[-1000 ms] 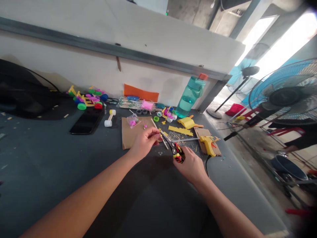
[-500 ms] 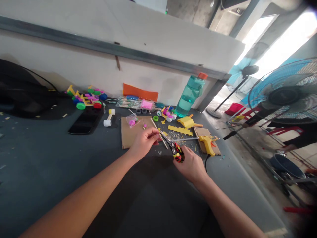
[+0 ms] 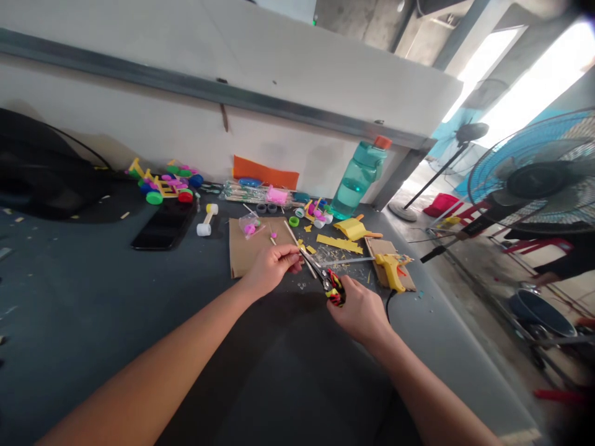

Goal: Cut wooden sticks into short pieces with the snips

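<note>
My right hand (image 3: 360,308) grips the red, yellow and black handles of a pair of scissors (image 3: 318,267), whose dark blades point up and left. At the tips, my left hand (image 3: 274,266) is closed in a pinch with thumb and fingers together. What it pinches is too small and too covered to make out. Beneath and behind my left hand lies a piece of brown cardboard (image 3: 239,248), bearing a clear bag with a pink piece (image 3: 250,228). A thin pale stick (image 3: 291,233) lies along the cardboard's right edge. Small yellow scraps (image 3: 310,249) are scattered near the blades.
A yellow glue gun (image 3: 393,266) rests on cardboard at the right. Behind stand a teal bottle (image 3: 351,186) and colourful wheeled toys (image 3: 170,186). A black phone (image 3: 162,228) lies left. Beyond the table's right edge are a large fan (image 3: 532,179) and a person's arm (image 3: 553,267).
The view has shifted very slightly. Both hands stay nearly in place, with the scissors' tips still at my left fingertips; the blades look closer together.
</note>
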`<action>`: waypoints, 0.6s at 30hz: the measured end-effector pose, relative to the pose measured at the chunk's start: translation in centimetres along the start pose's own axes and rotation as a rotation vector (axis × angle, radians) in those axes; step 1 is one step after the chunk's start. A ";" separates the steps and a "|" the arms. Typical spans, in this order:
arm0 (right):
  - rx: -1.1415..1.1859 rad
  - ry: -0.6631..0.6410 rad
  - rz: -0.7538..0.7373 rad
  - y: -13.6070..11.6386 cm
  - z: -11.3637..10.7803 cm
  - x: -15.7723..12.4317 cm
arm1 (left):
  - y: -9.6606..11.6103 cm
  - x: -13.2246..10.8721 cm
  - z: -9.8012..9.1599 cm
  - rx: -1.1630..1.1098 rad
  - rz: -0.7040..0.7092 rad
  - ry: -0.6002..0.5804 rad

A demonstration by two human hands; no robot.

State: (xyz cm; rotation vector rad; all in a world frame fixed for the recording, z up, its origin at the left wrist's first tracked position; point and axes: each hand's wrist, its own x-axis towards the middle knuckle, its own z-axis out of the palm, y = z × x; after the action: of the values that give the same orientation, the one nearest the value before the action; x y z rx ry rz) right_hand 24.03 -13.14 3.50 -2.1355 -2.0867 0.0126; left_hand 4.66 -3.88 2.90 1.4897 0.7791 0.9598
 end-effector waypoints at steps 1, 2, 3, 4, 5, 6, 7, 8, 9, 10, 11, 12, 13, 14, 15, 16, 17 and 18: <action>0.002 0.012 -0.003 0.0 0.0 0.0 | 0.1 0.0 -0.1 0.006 0.014 -0.004; 0.006 0.026 -0.008 -0.1 0.1 0.0 | 0.1 -0.1 -0.2 0.014 0.026 -0.007; 0.010 0.039 -0.012 -0.1 0.1 0.0 | 0.3 -0.1 -0.2 0.026 0.033 -0.009; 0.014 0.052 -0.017 -0.2 0.2 0.0 | 0.4 -0.2 -0.3 0.041 0.031 -0.012; 0.017 0.063 -0.021 -0.2 0.2 0.0 | 0.6 -0.2 -0.4 0.059 0.023 -0.013; 0.018 0.074 -0.022 -0.3 0.3 0.0 | 0.7 -0.3 -0.5 0.076 0.014 -0.015; 0.018 0.081 -0.024 -0.3 0.3 0.0 | 0.9 -0.3 -0.5 0.091 0.007 -0.015; 0.018 0.086 -0.027 -0.3 0.3 -0.1 | 1.0 -0.4 -0.6 0.103 0.001 -0.017; 0.018 0.090 -0.029 -0.4 0.2 -0.1 | 1.2 -0.4 -0.6 0.106 -0.003 -0.020; 0.019 0.094 -0.032 -0.4 0.2 -0.1 | 1.2 -0.4 -0.7 0.097 -0.009 -0.022; 0.021 0.097 -0.035 -0.4 0.2 -0.1 | 1.3 -0.4 -0.7 0.078 -0.015 -0.023; 0.024 0.101 -0.037 -0.4 0.2 -0.1 | 1.3 -0.4 -0.7 0.054 -0.023 -0.025; 0.026 0.104 -0.040 -0.4 0.2 -0.1 | 1.3 -0.4 -0.6 0.028 -0.033 -0.027; 0.028 0.110 -0.042 -0.4 0.2 -0.1 | 1.4 -0.4 -0.6 0.002 -0.043 -0.030; 0.030 0.115 -0.043 -0.4 0.3 -0.1 | 1.4 -0.4 -0.5 -0.020 -0.054 -0.033; 0.032 0.121 -0.044 -0.4 0.3 -0.1 | 1.4 -0.4 -0.5 -0.040 -0.065 -0.039; 0.034 0.126 -0.045 -0.4 0.4 -0.1 | 1.5 -0.4 -0.4 -0.058 -0.076 -0.043; 0.036 0.128 -0.047 -0.4 0.5 -0.1 | 1.5 -0.4 -0.4 -0.076 -0.085 -0.044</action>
State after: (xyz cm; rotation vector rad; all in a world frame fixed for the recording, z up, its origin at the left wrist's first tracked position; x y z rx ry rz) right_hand 23.59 -13.23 3.09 -2.0101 -2.0466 -0.0888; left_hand 4.08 -4.25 4.36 1.3970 0.7603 0.8804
